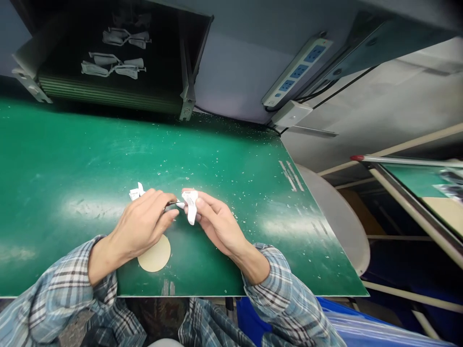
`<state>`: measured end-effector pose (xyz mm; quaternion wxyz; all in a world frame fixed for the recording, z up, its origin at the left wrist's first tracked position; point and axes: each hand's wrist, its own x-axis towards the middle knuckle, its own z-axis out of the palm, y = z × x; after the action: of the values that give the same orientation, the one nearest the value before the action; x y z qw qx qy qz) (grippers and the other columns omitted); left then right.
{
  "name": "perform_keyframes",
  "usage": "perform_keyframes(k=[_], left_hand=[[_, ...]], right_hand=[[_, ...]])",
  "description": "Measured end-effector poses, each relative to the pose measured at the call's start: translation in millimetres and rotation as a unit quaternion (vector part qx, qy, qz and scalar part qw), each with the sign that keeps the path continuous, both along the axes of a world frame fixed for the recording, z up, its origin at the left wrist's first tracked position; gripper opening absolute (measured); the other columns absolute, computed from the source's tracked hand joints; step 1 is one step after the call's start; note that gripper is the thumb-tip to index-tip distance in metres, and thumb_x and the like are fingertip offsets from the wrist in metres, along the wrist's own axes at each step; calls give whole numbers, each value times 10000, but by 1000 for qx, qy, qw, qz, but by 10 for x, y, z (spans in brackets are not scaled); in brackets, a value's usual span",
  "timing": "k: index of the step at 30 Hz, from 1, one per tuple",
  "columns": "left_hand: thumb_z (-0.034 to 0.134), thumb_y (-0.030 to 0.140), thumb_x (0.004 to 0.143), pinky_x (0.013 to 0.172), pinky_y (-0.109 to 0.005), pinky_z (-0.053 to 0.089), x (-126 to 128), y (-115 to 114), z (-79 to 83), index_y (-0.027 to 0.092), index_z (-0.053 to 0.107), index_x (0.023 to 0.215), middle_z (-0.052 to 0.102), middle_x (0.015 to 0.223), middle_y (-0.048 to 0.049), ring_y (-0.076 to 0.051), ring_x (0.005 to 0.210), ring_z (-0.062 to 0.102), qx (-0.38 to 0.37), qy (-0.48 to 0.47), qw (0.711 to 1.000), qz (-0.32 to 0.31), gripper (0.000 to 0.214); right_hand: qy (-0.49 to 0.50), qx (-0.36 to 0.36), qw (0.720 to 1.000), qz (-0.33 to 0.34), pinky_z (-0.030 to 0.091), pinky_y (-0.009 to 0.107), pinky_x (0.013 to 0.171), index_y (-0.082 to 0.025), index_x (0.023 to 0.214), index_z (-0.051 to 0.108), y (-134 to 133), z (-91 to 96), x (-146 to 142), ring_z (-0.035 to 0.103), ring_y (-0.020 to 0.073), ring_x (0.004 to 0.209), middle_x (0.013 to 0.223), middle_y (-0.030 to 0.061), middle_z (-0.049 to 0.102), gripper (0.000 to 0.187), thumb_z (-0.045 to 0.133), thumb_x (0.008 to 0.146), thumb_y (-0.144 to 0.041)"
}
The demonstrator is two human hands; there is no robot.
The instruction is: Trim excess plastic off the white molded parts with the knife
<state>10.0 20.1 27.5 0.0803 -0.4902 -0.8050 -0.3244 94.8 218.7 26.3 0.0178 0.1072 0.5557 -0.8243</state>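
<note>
My right hand [220,224] is closed on a small white plastic part [190,206], pinched between the thumb and fingers over the green table. Close beside it, my left hand [144,224] is closed around a slim dark metal tool [171,203]. The tool's tip points at the white part, and the rest of it is hidden by the fingers, so its exact kind does not show. Another white plastic piece [135,193] shows just past the left hand's knuckles; whether it lies on the table or is held, I cannot tell. A round cream disc [155,255] lies below the left wrist.
The green tabletop [231,164] is sprinkled with small white scraps. At the back left stands a conveyor [112,99] carrying several white branched plastic parts [114,66]. A power strip [298,72] is fixed to the wall, with cables below. A round pale stool top [336,217] stands right.
</note>
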Motion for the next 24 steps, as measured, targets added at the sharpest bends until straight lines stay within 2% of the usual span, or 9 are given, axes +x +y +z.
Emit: perform_keyframes(k=[2, 4, 9, 19, 24], left_hand=[[370, 262, 1130, 776, -332, 440, 10, 8, -8, 143, 611, 1222, 630, 930, -56, -196, 822, 549, 12, -8, 1000, -7, 284], [392, 218, 1122, 791, -340, 433, 23, 16, -23, 154, 611, 1249, 618, 950, -55, -196, 836, 531, 18, -9, 1000, -21, 261], [495, 232, 1102, 750, -307, 439, 52, 23, -62, 199, 612, 1262, 597, 984, -35, -167, 824, 552, 14, -38, 999, -29, 200], [437, 293, 1126, 685, -273, 454, 49, 4, -39, 210, 630, 1251, 594, 959, -33, -144, 762, 582, -12, -51, 998, -27, 245], [440, 275, 1121, 679, -286, 459, 64, 15, -49, 174, 635, 1247, 610, 927, -39, -158, 744, 593, -11, 14, 1000, 14, 253]], right_hand=[[-11, -63, 998, 5, 548, 281, 808, -271, 1227, 782, 8, 5, -18, 627, 150, 853, 964, 31, 726, 360, 759, 940, -487], [-19, -90, 996, 4, 542, 284, 829, -267, 1240, 773, 7, 16, -26, 615, 152, 875, 989, 36, 710, 371, 758, 942, -487], [-27, -105, 994, -1, 522, 307, 911, -263, 1252, 760, -8, 25, -25, 597, 167, 929, 1026, 40, 692, 393, 771, 929, -486], [-28, -116, 993, 3, 514, 295, 909, -265, 1196, 792, -22, 17, -22, 581, 164, 889, 1002, 30, 710, 351, 799, 906, -462], [-43, -129, 991, -14, 526, 286, 861, -237, 1187, 789, -77, 12, -12, 581, 162, 879, 1000, 40, 702, 377, 811, 895, -473]])
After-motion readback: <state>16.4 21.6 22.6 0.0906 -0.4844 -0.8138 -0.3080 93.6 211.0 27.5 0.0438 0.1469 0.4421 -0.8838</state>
